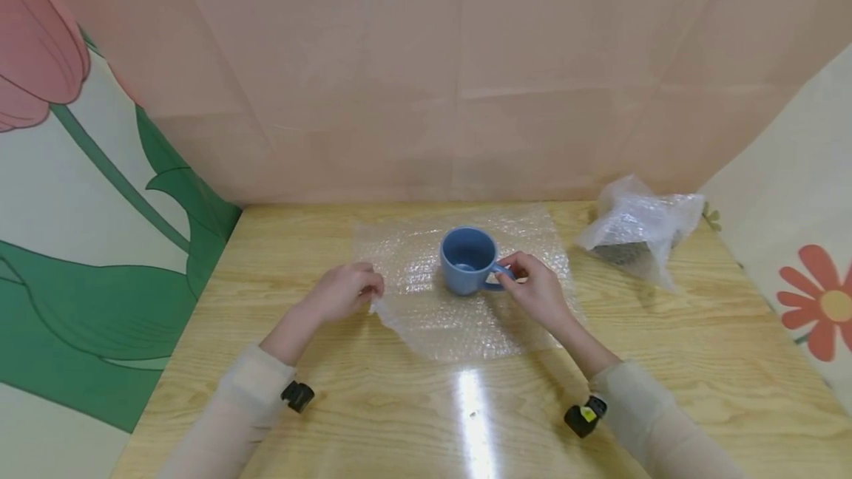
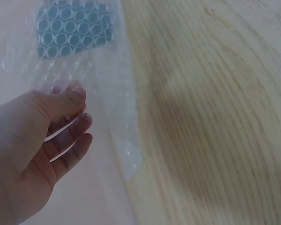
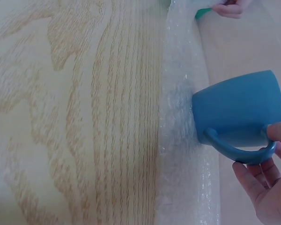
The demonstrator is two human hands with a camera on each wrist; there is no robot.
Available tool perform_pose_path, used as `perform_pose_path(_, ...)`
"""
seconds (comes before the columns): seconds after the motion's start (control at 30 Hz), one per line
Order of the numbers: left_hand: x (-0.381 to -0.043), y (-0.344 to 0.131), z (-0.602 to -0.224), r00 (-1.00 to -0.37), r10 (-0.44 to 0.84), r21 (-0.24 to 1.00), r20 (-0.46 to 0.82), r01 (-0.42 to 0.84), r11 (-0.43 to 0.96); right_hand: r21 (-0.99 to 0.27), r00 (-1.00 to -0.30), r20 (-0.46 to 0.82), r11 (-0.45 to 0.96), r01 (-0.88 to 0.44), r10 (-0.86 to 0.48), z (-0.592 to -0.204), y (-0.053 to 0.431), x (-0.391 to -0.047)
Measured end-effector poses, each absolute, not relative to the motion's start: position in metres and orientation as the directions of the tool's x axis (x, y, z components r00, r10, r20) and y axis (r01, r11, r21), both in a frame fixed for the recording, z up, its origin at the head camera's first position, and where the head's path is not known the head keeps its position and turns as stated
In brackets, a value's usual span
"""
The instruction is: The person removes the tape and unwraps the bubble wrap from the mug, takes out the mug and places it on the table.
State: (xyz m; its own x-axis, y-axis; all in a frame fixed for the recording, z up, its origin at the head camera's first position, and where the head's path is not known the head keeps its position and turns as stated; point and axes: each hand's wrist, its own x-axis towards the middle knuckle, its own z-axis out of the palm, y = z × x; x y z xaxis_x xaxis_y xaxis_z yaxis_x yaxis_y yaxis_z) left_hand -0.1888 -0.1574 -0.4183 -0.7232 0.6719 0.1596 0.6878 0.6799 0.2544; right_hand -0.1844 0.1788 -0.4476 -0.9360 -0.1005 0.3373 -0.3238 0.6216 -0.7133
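A blue mug (image 1: 459, 281) stands upright on a sheet of bubble wrap (image 1: 426, 331), its handle pointing right. My right hand (image 1: 538, 293) grips that handle with thumb and fingers, and the right wrist view shows the mug (image 3: 239, 108) and the fingers around its handle from the side. At the sheet's left edge, my left hand (image 1: 342, 291) pinches the lifted corner between thumb and forefinger. In the left wrist view the raised bubble wrap (image 2: 107, 89) hangs from the left hand (image 2: 42, 126), whose other fingers are loosely bent. Part of the mug shows blue through the bubbles.
At the back right of the wooden table (image 1: 266, 242) sits a bubble-wrapped bundle (image 1: 639, 224) with something dark inside. A pink cloth backdrop (image 1: 399, 94) rises behind the table, and flower-printed panels flank both sides.
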Motion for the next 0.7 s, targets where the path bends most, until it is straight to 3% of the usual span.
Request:
perform_pose_path(0.47,-0.188,-0.169,-0.441,-0.752,0.652,0.249,0.095,0.652,0.716,-0.713,-0.942,0.318,0.628,-0.311,-0.106,-0.449,0.179,-0.185)
perform_pose_path(0.7,-0.186,-0.173,-0.447,-0.74,0.662,0.262,0.122,0.667,0.697,-0.713,-0.944,0.313,0.63,-0.306,-0.104,-0.45,0.179,-0.185)
